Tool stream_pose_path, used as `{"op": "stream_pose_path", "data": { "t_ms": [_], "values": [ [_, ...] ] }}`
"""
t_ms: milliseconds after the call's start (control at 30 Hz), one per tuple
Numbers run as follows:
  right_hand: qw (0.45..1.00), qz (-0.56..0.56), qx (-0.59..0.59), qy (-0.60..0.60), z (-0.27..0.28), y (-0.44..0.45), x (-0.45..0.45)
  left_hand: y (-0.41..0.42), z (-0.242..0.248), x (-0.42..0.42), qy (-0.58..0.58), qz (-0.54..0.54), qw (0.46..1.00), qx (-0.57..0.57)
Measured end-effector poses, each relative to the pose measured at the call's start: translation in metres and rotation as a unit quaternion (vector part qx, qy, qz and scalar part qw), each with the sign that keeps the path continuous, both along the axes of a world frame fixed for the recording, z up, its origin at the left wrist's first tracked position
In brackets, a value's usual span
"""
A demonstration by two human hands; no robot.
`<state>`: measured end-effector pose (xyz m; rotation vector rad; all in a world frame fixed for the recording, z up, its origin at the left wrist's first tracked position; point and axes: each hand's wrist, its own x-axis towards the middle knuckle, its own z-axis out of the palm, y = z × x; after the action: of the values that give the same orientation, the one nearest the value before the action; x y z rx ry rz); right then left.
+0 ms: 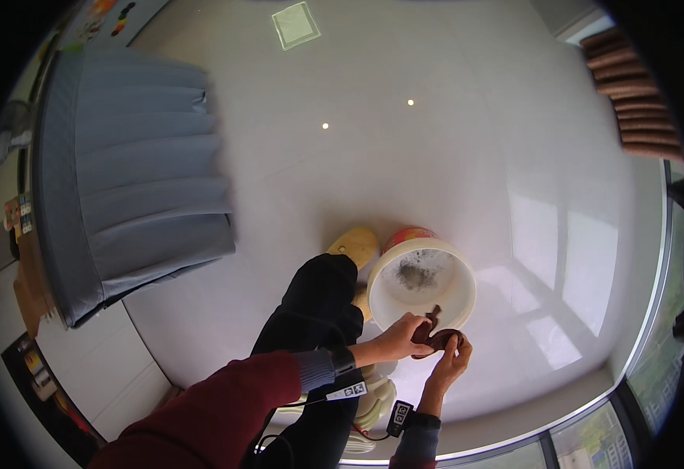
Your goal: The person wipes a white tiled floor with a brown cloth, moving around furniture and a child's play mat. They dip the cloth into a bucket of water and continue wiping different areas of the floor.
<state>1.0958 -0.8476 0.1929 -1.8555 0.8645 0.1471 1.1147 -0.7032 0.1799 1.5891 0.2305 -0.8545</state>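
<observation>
My left hand (pixel 397 341) pinches a dark reddish-brown strip of soft material (pixel 451 335); whether it is cloth or leather I cannot tell. Gripping the curled end of the same strip is my right hand (pixel 452 362), just right of my left. A short tip of it sticks up past my left fingers. Both hands are over the near rim of a white plastic bucket (pixel 375 293) with a red printed side. Inside the bucket, dark grey debris (pixel 417 274) lies against the wall and bottom.
Beside the bucket is a yellow slipper (pixel 354 246) on my foot. A grey fabric-covered piece of furniture (pixel 148 170) stands to the left. Brown curtains (pixel 632 94) hang at far right. Cables run from trackers (pixel 400 417) on my wrists.
</observation>
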Motion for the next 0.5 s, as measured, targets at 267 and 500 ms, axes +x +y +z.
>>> {"op": "stream_pose_path", "data": {
  "t_ms": [267, 500],
  "values": [
    [0.997, 0.057, 0.008, -0.057, 0.065, 0.048, 0.024, 0.081, 0.066, -0.007, 0.013, 0.024, 0.999, 0.026],
    [0.992, 0.114, 0.059, 0.004, 0.046, 0.133, 0.023, 0.171, 0.065, -0.037, -0.174, 0.188, 0.956, 0.145]
  ]
}}
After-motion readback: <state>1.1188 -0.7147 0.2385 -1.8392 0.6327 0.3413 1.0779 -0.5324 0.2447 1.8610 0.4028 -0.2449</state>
